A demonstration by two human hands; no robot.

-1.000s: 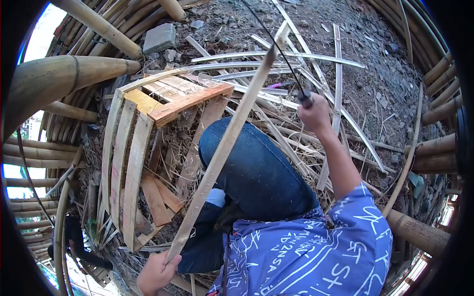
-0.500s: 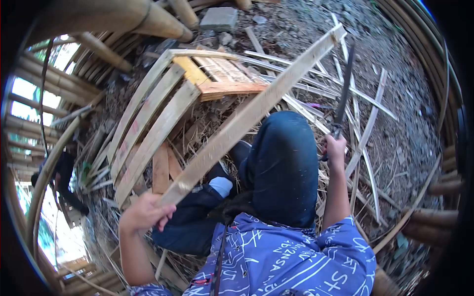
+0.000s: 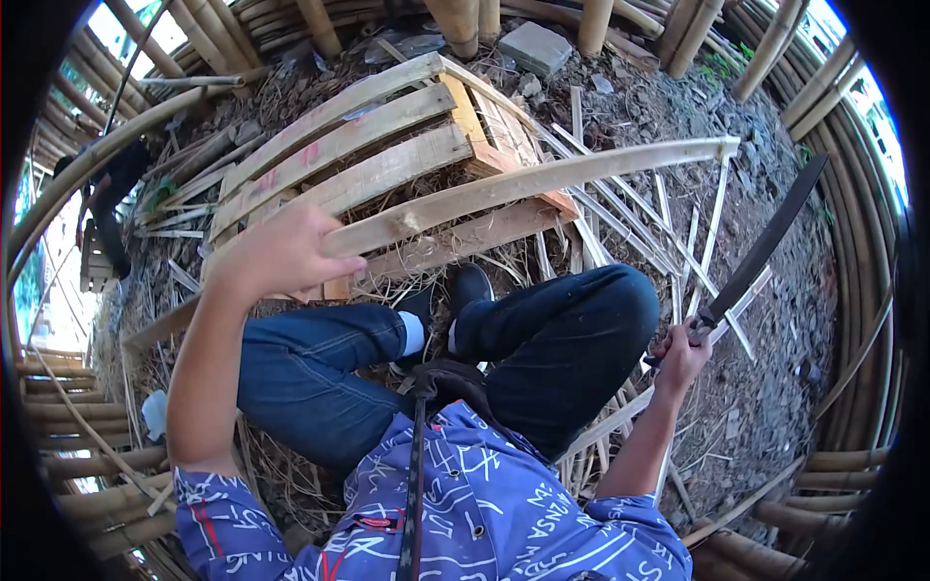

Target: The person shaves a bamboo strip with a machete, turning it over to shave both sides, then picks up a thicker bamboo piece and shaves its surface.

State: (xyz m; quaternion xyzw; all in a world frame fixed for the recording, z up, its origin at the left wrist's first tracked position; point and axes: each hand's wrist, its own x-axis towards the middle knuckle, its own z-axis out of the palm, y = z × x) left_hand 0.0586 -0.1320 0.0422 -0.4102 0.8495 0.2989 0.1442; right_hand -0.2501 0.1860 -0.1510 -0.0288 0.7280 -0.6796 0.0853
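My left hand (image 3: 291,254) is closed around the near end of a long pale bamboo slat (image 3: 523,186), which stretches away to the right in front of my knees. In my right hand (image 3: 683,354), out beyond my right knee, a machete (image 3: 765,247) is gripped by its handle, its dark blade angled up and to the right. The blade and the slat are apart. Just behind the slat lies a slatted wooden crate (image 3: 339,145), tipped on the ground. Its near lower part is partly hidden by my left hand and the slat.
Several thin split strips (image 3: 630,228) lie across the dirt to the right of the crate. A grey block (image 3: 535,48) rests at the back. Bamboo poles (image 3: 852,194) wall the place round. Another person (image 3: 114,194) is at the far left.
My left hand has risen with the slat, which now lies flatter across the view. My right hand has moved outward, the machete tilting to the right. The camera view has turned.
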